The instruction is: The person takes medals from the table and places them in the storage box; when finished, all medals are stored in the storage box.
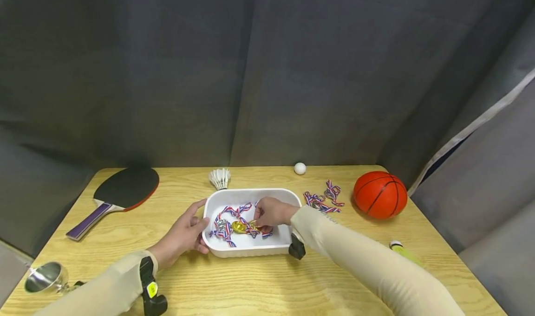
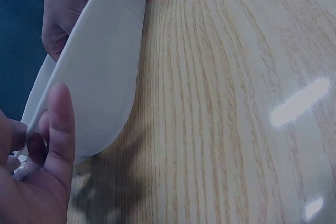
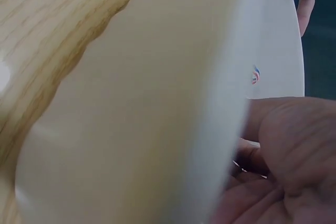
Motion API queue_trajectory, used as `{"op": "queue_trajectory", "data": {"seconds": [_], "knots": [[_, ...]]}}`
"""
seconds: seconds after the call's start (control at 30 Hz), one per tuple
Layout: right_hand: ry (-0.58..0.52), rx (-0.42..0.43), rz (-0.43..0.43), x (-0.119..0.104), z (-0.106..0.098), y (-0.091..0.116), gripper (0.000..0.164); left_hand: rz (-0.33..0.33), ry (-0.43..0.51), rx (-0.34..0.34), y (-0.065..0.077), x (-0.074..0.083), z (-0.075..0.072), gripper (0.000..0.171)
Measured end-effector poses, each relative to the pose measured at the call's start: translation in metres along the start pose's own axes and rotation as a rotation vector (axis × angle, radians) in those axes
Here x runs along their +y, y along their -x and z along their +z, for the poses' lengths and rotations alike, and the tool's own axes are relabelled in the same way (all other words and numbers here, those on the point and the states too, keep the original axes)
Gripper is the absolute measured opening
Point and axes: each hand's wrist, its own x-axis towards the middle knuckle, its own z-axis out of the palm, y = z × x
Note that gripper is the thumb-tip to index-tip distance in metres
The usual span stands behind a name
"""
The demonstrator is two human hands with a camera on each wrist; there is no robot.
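Observation:
A white plastic tray (image 1: 251,250) holds several medals with red, white and blue ribbons. My left hand (image 1: 184,235) grips its left end; in the left wrist view the thumb and fingers of that hand (image 2: 44,171) pinch the rim from both sides. Inside the tray my right hand (image 1: 273,212) reaches down with curled fingers, pinching a gold medal (image 1: 253,224). Beside it lie another gold medal (image 1: 238,227) and a silver medal (image 1: 222,225). In the right wrist view the tray wall (image 3: 131,103) hides the right fingertips.
Behind the tray are a shuttlecock (image 1: 219,178) and a white ball (image 1: 299,168). More ribboned medals (image 1: 322,202) and a small basketball (image 1: 380,194) sit at right, near a yellow-green item (image 1: 403,250). At left lie a table tennis paddle (image 1: 125,188) and a silver trophy cup (image 1: 46,278).

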Motion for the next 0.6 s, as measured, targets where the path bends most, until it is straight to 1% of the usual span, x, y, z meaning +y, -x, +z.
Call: {"op": "queue_trajectory", "data": {"seconds": [0.13, 0.27, 0.37, 0.43, 0.53, 0.6], "knots": [[0.009, 0.003, 0.001, 0.001, -0.004, 0.002, 0.008, 0.001, -0.006, -0.002, 0.000, 0.000, 0.000, 0.060], [0.010, 0.001, -0.010, 0.003, -0.017, 0.008, 0.007, 0.007, 0.011, -0.007, -0.001, -0.001, 0.000, 0.060], [-0.042, -0.004, -0.047, 0.005, -0.035, 0.016, 0.006, 0.013, 0.020, -0.008, -0.001, -0.001, 0.000, 0.060], [-0.076, 0.002, -0.078, 0.006, -0.050, 0.024, 0.010, 0.011, 0.022, -0.006, -0.001, -0.001, 0.000, 0.060], [-0.132, 0.033, -0.132, 0.014, -0.073, 0.035, 0.017, 0.008, 0.024, -0.003, 0.000, 0.000, 0.000, 0.060], [-0.149, 0.075, -0.148, 0.023, -0.087, 0.042, 0.019, 0.007, 0.026, 0.001, 0.000, -0.001, 0.000, 0.060]]}}
